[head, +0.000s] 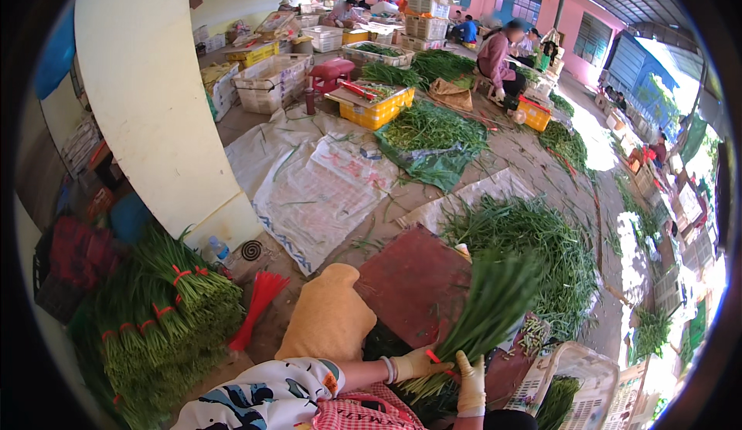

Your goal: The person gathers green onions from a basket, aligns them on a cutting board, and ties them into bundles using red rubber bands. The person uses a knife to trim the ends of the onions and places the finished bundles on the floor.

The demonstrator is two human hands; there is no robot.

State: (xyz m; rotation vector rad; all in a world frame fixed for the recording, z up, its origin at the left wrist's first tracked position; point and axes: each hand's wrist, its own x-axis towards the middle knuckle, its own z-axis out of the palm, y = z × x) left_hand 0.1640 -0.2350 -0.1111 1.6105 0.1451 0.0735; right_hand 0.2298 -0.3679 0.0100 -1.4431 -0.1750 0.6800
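Observation:
My left hand (418,365), in a pale glove, is closed on the lower part of a bunch of long green leafy stalks (486,308). A red tie (442,363) crosses the bunch between my hands. My right hand (470,375), gloved too, rests against the bunch's right side with thumb and fingers at the tie; whether it grips is unclear. The leaves point up and away over a dark red board (414,285). Tied bunches (168,308) are stacked at the left, beside a bundle of red ties (261,302).
Loose greens (522,250) are heaped beyond the board. A white plastic crate (585,366) stands at the lower right, near cut stalk ends (532,336). A pale pillar (156,99) rises at the left, with a plastic bottle (219,248) by its foot. Several people sit farther off.

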